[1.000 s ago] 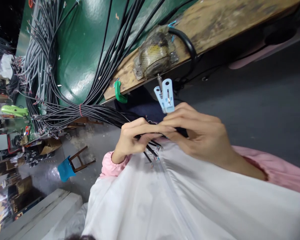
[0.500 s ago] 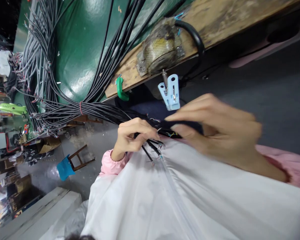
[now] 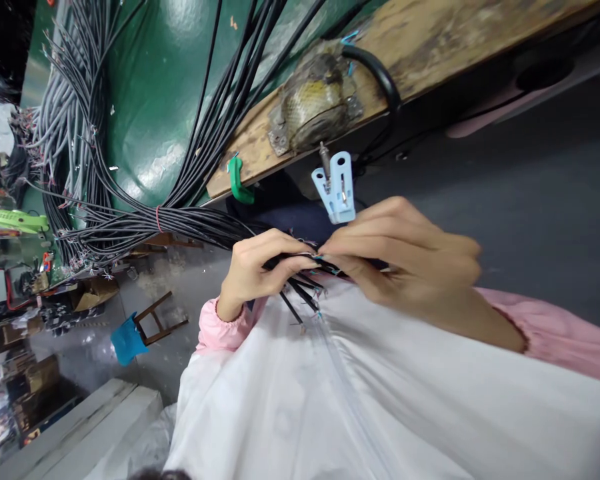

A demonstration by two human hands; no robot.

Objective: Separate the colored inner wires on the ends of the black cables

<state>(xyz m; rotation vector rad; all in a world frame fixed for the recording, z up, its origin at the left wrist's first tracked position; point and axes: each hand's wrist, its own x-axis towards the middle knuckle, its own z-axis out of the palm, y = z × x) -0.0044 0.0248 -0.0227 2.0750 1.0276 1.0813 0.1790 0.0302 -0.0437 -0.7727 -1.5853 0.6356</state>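
A long bundle of black cables (image 3: 195, 223), tied with a red band (image 3: 159, 219), runs from the green table to my lap. My left hand (image 3: 267, 263) is closed round a black cable near the bundle's end, its thumb and fingers at the cable tip. The fingertips of my right hand (image 3: 405, 257) are pinched on the thin wires at that tip, touching close to my left fingertips. Other cable ends (image 3: 300, 300) with stripped wires stick out below my left hand, over the white apron (image 3: 290, 393).
A light blue clip (image 3: 341, 188) hangs from a motor-like device (image 3: 313, 100) on the wooden table edge (image 3: 430, 40). Beside it sits a green clamp (image 3: 239, 181). Grey cables (image 3: 63, 133) lie on the green table (image 3: 155, 87). A blue stool (image 3: 129, 339) stands on the floor.
My right hand has moved left to meet my left fingertips and its fingers have closed on the wires. My left hand has shifted slightly, with the cable tip now between its thumb and fingers.
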